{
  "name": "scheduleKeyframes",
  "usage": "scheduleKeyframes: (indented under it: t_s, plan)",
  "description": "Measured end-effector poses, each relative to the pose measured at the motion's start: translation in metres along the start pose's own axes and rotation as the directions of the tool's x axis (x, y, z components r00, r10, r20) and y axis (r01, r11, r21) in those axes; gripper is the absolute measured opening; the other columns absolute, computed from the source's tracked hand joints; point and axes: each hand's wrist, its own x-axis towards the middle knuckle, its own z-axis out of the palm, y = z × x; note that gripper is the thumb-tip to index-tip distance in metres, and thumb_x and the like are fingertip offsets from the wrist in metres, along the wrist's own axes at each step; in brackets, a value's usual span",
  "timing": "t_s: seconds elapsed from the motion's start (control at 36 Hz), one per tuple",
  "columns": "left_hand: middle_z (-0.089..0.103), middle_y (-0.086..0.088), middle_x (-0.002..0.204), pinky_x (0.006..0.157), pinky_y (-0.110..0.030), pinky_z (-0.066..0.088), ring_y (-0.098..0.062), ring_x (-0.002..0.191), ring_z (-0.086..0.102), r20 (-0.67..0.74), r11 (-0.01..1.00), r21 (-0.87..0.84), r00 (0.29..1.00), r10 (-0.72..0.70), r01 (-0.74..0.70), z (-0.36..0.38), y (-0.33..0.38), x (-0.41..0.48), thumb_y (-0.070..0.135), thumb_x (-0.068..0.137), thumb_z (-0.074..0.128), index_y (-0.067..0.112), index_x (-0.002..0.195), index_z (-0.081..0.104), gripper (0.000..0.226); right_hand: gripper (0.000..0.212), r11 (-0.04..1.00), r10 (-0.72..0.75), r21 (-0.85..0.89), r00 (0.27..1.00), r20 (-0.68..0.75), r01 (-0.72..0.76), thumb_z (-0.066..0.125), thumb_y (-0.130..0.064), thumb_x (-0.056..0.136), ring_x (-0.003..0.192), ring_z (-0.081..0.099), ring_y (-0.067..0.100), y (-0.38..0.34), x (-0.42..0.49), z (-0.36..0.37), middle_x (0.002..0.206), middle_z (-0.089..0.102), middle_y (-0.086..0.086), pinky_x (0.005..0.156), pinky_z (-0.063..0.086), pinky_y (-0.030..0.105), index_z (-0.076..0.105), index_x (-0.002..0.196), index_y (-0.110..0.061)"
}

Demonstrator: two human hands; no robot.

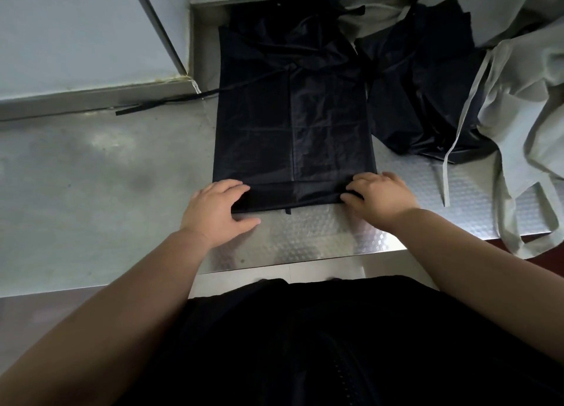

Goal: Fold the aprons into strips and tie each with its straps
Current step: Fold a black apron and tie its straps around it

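Dark clothing on the person's torso fills the bottom of the frame, and both bare forearms reach up from it to the near hem of the glossy black fabric apron [293,124]. It lies mid-frame on the embossed steel table [305,240] as a long panel, its sides folded inward and its bib end bunched toward the top of the frame. The left hand [216,210] grips the lower-left corner, fingers curled over a turned-up band of hem, thumb lying on the steel just below. The right hand [381,196] pinches the lower-right corner, fingers bent onto the cloth. I read the step as turning this hem upward in even bands to build the strip, with only the first band made. To do it well I would keep both corners level so the band stays the same depth across. I would press each crease flat before taking the next, because this slick cloth looks likely to slide on the steel and skew. The thin black strap [164,101] trailing to the left of the panel should stay outside the folds, free for tying. At the upper right a crumpled second black apron [427,85] lies just beside the panel. A pale grey-green cloth apron [525,100] sprawls at the right edge, and I would keep both clear of the work.
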Motion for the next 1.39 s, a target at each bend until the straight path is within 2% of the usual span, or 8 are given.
scheduleKeyframes:
  t_s: [0.19, 0.53, 0.69, 0.81, 0.92, 1.08, 1.31, 1.39]
  plan:
    - [0.065, 0.010, 0.103, 0.084, -0.020, 0.041, -0.008, 0.095, 0.058, 0.038, 0.904, -0.399, 0.988, -0.149, 0.152, -0.018, -0.010, 0.019, 0.018, 0.087, 0.064, 0.025, 0.102, 0.070, 0.018, 0.037, 0.953, 0.161, 0.251, 0.985, 0.053, -0.170, 0.051, -0.059, 0.086, 0.095, 0.056, 0.024, 0.008, -0.004, -0.010, 0.092, 0.058, 0.000, 0.073, 0.038, 0.030, 0.056, 0.102, -0.025]
    - [0.064, -0.008, 0.097, 0.074, -0.030, 0.040, -0.027, 0.091, 0.057, 0.046, 0.752, -0.539, 0.905, -0.423, 0.379, -0.021, -0.016, 0.045, 0.021, 0.093, 0.058, 0.012, 0.109, 0.060, 0.019, 0.027, 0.700, 0.492, 0.587, 0.871, 0.017, -0.407, 0.054, -0.022, 0.094, 0.100, 0.058, 0.033, 0.007, 0.009, -0.010, 0.111, 0.063, 0.015, 0.073, 0.039, 0.030, 0.057, 0.118, -0.011]
    - [0.062, -0.006, 0.110, 0.079, -0.024, 0.038, -0.024, 0.100, 0.058, -0.073, 0.787, -0.485, 0.879, -0.471, 0.381, -0.015, -0.017, 0.046, 0.024, 0.086, 0.067, 0.008, 0.114, 0.055, 0.034, 0.039, 0.662, 0.641, 0.487, 0.767, 0.028, -0.571, 0.052, -0.023, 0.095, 0.113, 0.051, 0.036, -0.007, 0.021, -0.004, 0.120, 0.057, 0.014, 0.099, 0.035, 0.043, 0.036, 0.129, -0.014]
    - [0.052, -0.014, 0.117, 0.090, -0.036, 0.041, -0.033, 0.108, 0.049, -0.296, 0.969, -0.207, 0.936, -0.191, 0.133, -0.009, -0.022, 0.042, 0.009, 0.084, 0.066, 0.009, 0.112, 0.061, 0.028, 0.051, 0.867, 0.483, 0.210, 0.867, -0.122, -0.453, 0.058, -0.014, 0.087, 0.125, 0.038, 0.035, -0.014, 0.015, -0.005, 0.140, 0.035, 0.011, 0.104, 0.025, 0.041, 0.042, 0.134, -0.025]
    - [0.063, -0.010, 0.111, 0.082, -0.037, 0.046, -0.036, 0.097, 0.059, -0.226, 0.986, -0.031, 0.962, 0.155, -0.166, -0.003, -0.022, 0.040, -0.007, 0.085, 0.056, 0.006, 0.108, 0.068, 0.029, 0.049, 0.976, 0.216, 0.011, 0.975, -0.056, -0.215, 0.043, -0.022, 0.093, 0.137, 0.028, 0.022, -0.019, 0.015, -0.002, 0.152, 0.029, 0.000, 0.114, 0.008, 0.034, 0.040, 0.142, -0.027]
    - [0.044, 0.008, 0.132, 0.101, -0.033, 0.038, -0.016, 0.121, 0.043, 0.020, 0.993, 0.005, 0.993, 0.117, -0.117, -0.015, -0.023, 0.039, 0.059, 0.079, 0.062, 0.026, 0.135, 0.048, 0.067, 0.064, 0.987, 0.161, 0.007, 0.987, 0.029, -0.161, 0.047, -0.057, 0.089, 0.134, 0.036, 0.024, -0.015, 0.013, -0.004, 0.151, 0.030, 0.000, 0.111, 0.021, 0.036, 0.034, 0.144, -0.028]
    - [0.055, 0.004, 0.125, 0.096, -0.030, 0.040, -0.018, 0.112, 0.052, -0.007, 0.995, -0.083, 0.998, 0.061, -0.061, -0.030, -0.019, 0.053, 0.019, 0.090, 0.052, 0.023, 0.121, 0.060, 0.033, 0.033, 0.986, 0.154, -0.052, 0.985, -0.078, -0.158, 0.031, -0.039, 0.101, 0.106, 0.053, 0.027, -0.009, 0.021, -0.014, 0.109, 0.064, 0.004, 0.090, 0.031, 0.034, 0.055, 0.090, -0.020]
    - [0.061, 0.003, 0.117, 0.085, -0.020, 0.037, -0.018, 0.102, 0.056, -0.002, 0.971, -0.240, 1.000, -0.018, 0.017, -0.034, -0.019, 0.057, 0.015, 0.093, 0.051, 0.021, 0.113, 0.066, 0.026, 0.034, 0.990, 0.124, 0.063, 0.992, -0.020, -0.123, 0.039, -0.051, 0.095, 0.105, 0.053, 0.025, -0.004, 0.019, -0.020, 0.116, 0.057, 0.001, 0.088, 0.031, 0.031, 0.052, 0.103, -0.021]
